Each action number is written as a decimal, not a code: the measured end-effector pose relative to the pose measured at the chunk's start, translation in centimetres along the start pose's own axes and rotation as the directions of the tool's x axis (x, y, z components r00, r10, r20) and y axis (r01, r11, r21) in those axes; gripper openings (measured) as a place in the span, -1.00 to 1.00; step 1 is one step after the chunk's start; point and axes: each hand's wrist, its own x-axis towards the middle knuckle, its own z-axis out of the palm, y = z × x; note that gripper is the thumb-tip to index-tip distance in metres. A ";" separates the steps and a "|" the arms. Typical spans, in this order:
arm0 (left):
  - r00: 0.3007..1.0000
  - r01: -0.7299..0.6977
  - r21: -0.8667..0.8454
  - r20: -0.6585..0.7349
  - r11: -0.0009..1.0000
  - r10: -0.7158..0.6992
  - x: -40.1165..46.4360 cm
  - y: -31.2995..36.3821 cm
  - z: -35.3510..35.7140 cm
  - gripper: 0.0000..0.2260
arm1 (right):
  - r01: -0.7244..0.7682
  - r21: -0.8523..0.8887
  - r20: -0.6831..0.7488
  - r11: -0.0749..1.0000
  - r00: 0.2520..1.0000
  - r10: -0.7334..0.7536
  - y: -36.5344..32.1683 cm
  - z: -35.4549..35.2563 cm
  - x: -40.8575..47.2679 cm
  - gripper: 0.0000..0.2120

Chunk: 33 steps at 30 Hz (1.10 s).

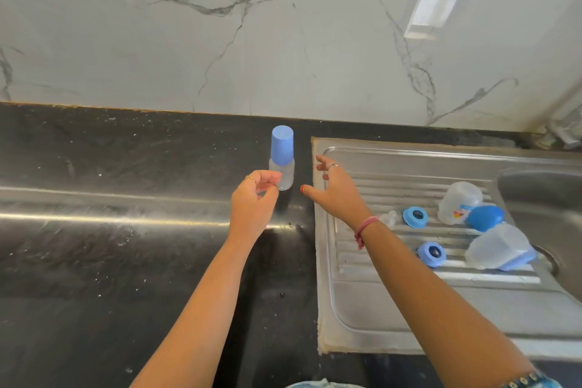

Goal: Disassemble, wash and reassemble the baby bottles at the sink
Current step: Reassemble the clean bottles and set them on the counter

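An assembled baby bottle [282, 161], clear with a tall blue cap, stands upright on the black counter [110, 261] close to the wall. My left hand [255, 205] is just in front and left of its base, its fingers loosely curled, with the fingertips at the bottle's lower edge. My right hand [337, 192] hovers to the bottle's right with fingers spread and holds nothing. On the steel drainboard [378, 309] lie two clear bottle bodies [459, 201] [497, 249], two blue screw rings [415, 217] [432, 253], a blue cap [485, 217] and a clear teat [390, 218].
The sink basin [541, 195] opens at the far right, with the tap base [567, 132] behind it against the marble wall. The drainboard's raised rim runs just right of the standing bottle. The black counter stretches away to the left.
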 end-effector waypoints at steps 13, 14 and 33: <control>0.983 -0.076 0.031 0.169 0.997 0.070 -7.0 4.0 9.9 -0.81 | 0.014 -0.154 -0.105 0.988 0.994 -0.031 6.2 -9.9 -10.8 -0.54; 0.984 -0.071 0.039 0.168 0.997 0.064 -7.7 4.2 10.9 -0.81 | 0.006 -0.176 -0.105 0.984 0.994 -0.024 7.2 -10.6 -11.3 -0.56; 0.995 0.085 0.529 0.007 0.844 -0.104 -10.9 -2.2 22.3 -0.64 | 0.250 -0.621 0.343 0.743 0.939 -0.030 16.9 -12.4 -12.5 -0.66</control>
